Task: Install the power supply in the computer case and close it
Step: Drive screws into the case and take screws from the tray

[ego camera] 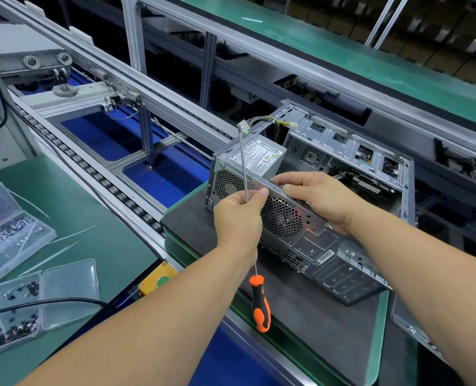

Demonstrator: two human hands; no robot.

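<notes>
Left hand (pixel 238 215) grip clamped on screwdriver (pixel 260 302) shaft, orange handle hanging down, against computer case (pixel 342 218) rear panel. Right hand (pixel 319 200) pinches case's top rear edge. Power supply (pixel 255 157) sits in case's upper-left corner, w/ case on dark mat (pixel 329 324).

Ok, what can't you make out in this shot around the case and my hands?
Head view only:
- Any screw at the right hand: fingers cover the case edge.
- Screwdriver mid-shaft: inside the left hand.
- PSU label text: too small.
- PSU cable ends: behind the case frame.
- Side panel: cut off by the right arm.
</notes>
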